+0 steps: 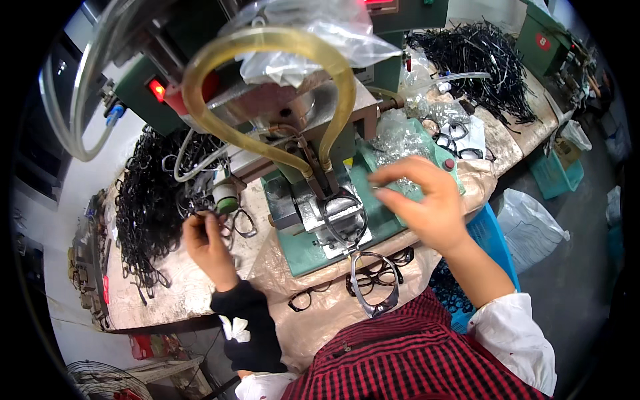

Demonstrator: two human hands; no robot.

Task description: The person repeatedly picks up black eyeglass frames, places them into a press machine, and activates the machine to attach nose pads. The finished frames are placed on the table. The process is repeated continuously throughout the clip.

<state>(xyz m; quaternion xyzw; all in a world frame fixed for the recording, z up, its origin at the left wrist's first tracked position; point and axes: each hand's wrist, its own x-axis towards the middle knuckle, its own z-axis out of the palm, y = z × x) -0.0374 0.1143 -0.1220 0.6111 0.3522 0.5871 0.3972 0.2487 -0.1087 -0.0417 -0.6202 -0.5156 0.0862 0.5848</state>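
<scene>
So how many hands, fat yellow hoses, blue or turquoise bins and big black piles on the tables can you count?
Hands: 2 (left hand, right hand)
Yellow hose: 1
Bins: 2 (blue bin, turquoise bin)
Big black piles: 2 (left pile, right pile)
Total: 7

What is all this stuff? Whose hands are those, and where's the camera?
The left hand and right hand belong to the person wearing the camera on their head, so we look down from there. The green machine has a loopy yellow tube above it. A glasses frame sits at its front. On the table, the left hand is by a black pile of frames. The right hand has finger and thumb close together; I can't tell if either hand holds something tiny.
</scene>
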